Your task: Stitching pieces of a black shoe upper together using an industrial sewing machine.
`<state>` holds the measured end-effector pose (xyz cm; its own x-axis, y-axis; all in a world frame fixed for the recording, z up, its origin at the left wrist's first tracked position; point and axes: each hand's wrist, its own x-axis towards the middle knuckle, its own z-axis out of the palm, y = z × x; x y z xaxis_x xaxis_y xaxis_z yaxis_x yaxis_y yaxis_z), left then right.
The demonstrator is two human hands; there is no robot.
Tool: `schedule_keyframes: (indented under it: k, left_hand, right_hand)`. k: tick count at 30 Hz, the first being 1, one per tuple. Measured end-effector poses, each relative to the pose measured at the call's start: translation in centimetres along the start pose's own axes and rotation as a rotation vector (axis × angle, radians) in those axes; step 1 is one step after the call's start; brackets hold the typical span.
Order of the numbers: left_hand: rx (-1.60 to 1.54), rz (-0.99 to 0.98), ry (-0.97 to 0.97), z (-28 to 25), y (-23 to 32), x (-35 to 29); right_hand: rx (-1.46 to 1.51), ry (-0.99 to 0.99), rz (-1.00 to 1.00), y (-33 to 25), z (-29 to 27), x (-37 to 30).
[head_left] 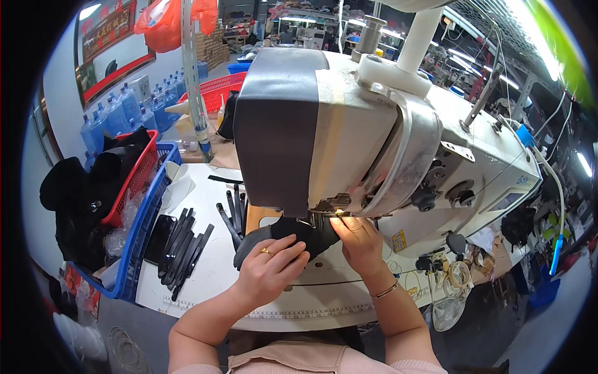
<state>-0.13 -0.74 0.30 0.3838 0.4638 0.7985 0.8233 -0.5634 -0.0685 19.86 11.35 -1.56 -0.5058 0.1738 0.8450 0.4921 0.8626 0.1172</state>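
Observation:
A black piece of fabric or leather (321, 240), partly curved, lies under the needle area of a large white and dark grey sewing machine (280, 118). My left hand (271, 268), a ring on one finger, presses its bent, close-set fingers on the piece's left part. Right of the needle, my right hand (360, 244) grips the piece's edge, its fingertips lit by the machine's lamp. The needle's tip and the thumb of my left hand are hard to make out. Several black strips (184, 249) lie on the white table (243, 315) to the left, with more black strips (235, 212) nearer the machine.
At the left stand a blue crate (140, 249) and a red basket (138, 177) with black items. A metal post (192, 75) rises behind the table. Thread rings and tape rolls (458, 274) lie at the right. A ruler strip (274, 313) runs along the front edge.

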Motion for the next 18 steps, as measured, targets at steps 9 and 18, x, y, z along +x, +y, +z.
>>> schedule_keyframes:
  k: [9,18]
  left_hand:
    - [0.022,0.004,0.006,0.16,0.04,0.16]
    - [-0.022,-0.068,0.024,0.26,-0.09,0.25]
  right_hand:
    - [-0.006,-0.017,0.001,0.03,-0.26,0.49]
    - [-0.011,-0.044,0.024,-0.04,-0.14,0.78]
